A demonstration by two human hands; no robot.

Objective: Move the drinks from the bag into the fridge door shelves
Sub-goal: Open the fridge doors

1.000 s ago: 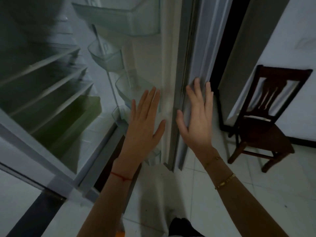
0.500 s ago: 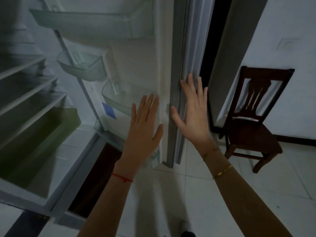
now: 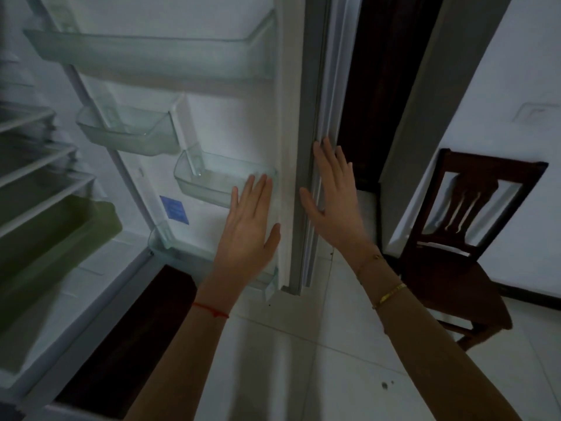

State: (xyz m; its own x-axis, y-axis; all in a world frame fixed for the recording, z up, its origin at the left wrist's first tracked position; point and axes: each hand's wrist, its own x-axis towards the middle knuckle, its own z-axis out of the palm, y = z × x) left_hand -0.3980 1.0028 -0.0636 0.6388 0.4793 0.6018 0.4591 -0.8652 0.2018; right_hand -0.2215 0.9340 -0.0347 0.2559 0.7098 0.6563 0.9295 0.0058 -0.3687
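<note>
The fridge door [image 3: 291, 117] stands open, its inner side facing me. It carries clear plastic shelves: a wide top one [image 3: 151, 56], a small left one [image 3: 130, 132], a small right one [image 3: 218, 180] and a bottom one [image 3: 170, 247]; none holds anything I can see. My left hand [image 3: 246, 235] is flat and empty, fingertips by the small right shelf. My right hand [image 3: 334, 202] lies flat against the door's outer edge, holding nothing. No bag or drinks are in view.
The fridge interior at left has glass shelves [image 3: 36, 165] and a green drawer [image 3: 60, 235]. A dark wooden chair [image 3: 467, 238] stands to the right on the white tiled floor [image 3: 318, 344], beside a dark doorway [image 3: 382, 86].
The door has swung wider open and my view has shifted left to face its inner shelves. Both hands stay flat near the door edge.
</note>
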